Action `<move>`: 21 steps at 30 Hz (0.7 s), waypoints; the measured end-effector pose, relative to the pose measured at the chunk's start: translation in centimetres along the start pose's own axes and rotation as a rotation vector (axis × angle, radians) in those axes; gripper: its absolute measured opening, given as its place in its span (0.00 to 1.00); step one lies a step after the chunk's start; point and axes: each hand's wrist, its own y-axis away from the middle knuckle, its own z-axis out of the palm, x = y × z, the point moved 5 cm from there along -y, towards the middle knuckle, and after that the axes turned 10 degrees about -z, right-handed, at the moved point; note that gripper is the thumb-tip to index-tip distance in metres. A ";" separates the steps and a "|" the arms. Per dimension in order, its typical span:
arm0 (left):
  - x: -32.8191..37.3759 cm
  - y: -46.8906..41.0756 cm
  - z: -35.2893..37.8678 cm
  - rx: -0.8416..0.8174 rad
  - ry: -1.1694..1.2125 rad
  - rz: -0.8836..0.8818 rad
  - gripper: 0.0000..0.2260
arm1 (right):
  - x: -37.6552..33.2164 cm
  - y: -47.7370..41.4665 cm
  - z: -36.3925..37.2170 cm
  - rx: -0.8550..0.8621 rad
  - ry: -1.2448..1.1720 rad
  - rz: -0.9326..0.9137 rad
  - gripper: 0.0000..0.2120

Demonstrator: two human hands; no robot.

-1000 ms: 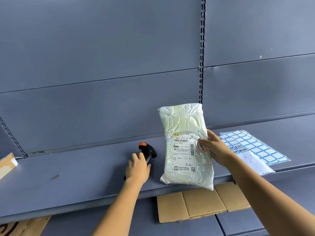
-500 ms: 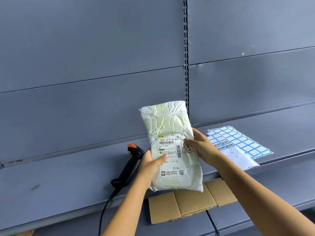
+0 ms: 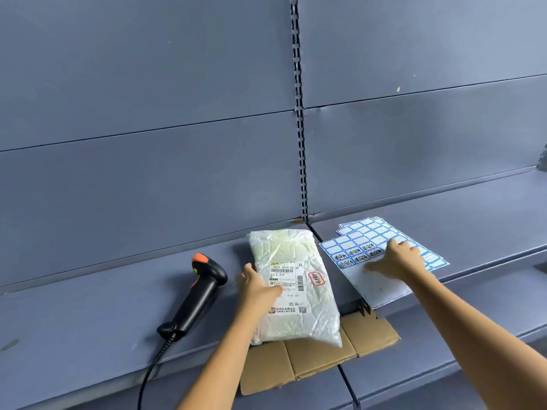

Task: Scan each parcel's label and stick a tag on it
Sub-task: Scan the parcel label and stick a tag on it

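A white plastic parcel lies flat on the grey shelf, label up, with a red-edged tag stuck beside the printed label. My left hand grips the parcel's left edge, thumb over the label. My right hand rests with spread fingers on the blue-bordered tag sheets to the right. A black barcode scanner with an orange trigger lies on the shelf left of the parcel, untouched.
Flattened cardboard sits on the lower shelf under the parcel's front end. The scanner's cable hangs over the shelf edge. A slotted upright divides the grey back panels.
The parcel went from held upright to lying flat on the shelf. My right hand left the parcel and moved right onto the tag sheets. My left hand let go of the scanner and took the parcel.
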 end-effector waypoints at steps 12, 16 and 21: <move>6.8 3.3 5.6 0.059 -0.315 0.481 0.19 | -0.1 -1.2 -0.1 -0.021 -0.438 0.038 0.31; 8.2 3.1 6.3 -0.020 -0.204 0.526 0.13 | 0.7 -0.5 -0.7 -0.003 -0.990 -0.035 0.22; 10.5 3.3 6.7 -0.043 -0.037 0.564 0.08 | -1.5 1.6 -2.6 -0.132 -1.293 -0.164 0.13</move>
